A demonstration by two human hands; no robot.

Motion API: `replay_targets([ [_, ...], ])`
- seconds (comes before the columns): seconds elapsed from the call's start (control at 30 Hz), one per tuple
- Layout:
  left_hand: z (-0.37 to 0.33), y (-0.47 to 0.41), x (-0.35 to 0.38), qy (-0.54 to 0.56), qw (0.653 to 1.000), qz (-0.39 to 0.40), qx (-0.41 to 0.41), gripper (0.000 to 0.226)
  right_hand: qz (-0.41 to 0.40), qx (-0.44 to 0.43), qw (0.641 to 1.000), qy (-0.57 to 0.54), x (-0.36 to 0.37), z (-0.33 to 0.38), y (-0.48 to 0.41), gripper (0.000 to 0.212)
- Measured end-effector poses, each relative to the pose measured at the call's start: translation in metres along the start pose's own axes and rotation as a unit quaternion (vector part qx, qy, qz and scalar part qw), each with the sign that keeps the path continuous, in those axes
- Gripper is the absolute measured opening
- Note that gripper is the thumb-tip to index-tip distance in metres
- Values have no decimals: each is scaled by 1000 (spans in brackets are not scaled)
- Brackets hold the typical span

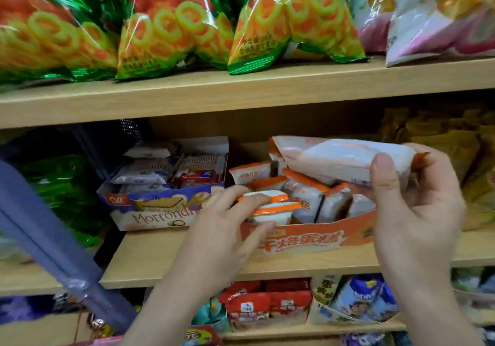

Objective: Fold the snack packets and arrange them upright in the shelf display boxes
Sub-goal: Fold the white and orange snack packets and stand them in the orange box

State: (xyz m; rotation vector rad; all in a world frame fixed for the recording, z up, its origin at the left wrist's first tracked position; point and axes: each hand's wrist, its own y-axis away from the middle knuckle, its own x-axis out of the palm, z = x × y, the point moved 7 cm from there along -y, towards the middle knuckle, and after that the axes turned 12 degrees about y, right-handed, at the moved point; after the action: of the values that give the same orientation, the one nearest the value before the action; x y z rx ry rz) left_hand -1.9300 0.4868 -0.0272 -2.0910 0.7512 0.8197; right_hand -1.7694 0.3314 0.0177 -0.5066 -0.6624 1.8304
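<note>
**Two hands at the orange box, middle shelf**

At centre left, a purple box [150,211] reads "Morrond…", the rest hidden by a hand. The orange display box [316,238] beside it carries large white Chinese characters.

Both forearms reach up from the bottom of the frame. The left hand [225,227] pinches a folded packet [270,207] between fingers and thumb at the box's left end. The right hand [412,206] grips a white-and-orange snack packet [342,158], lying flat above the upright packets in the box. Green ring-snack bags [166,29] fill the top shelf.
</note>
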Motion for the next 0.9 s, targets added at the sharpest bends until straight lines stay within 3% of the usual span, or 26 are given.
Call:
replay_targets([
  [0.1, -1, 11, 3, -2, 1000, 2, 18, 46, 24, -15, 1000, -2, 20, 5, -1, 8],
  [0.2, 0, 12, -1, 30, 999, 9, 18, 50, 61, -19, 997, 50, 37, 2, 2, 28],
  [0.37, 10, 2, -14, 182, 983, 11, -8, 44, 43, -5, 996, 81, 37, -3, 5, 40],
  [0.5, 30, -16, -34, 316, 938, -99, -105, 15, 18, 6, 997, 80, 35, -6, 1, 32],
  [0.53, 38, -22, -38, 300, 936, -115, -141, 16, 12, 13, 996, 85, 35, -7, 0, 32],
  [0.6, 48, -36, -35, 246, 950, -70, -180, 17, 4, 21, 995, 97, 35, -12, -2, 33],
  [0.73, 43, -52, -19, 214, 964, 39, -155, 27, 16, -3, 991, 134, 41, -13, -7, 38],
  [0.9, 52, -55, -22, 172, 977, -6, -127, 19, -24, -138, 963, 231, 48, 21, -7, 26],
])
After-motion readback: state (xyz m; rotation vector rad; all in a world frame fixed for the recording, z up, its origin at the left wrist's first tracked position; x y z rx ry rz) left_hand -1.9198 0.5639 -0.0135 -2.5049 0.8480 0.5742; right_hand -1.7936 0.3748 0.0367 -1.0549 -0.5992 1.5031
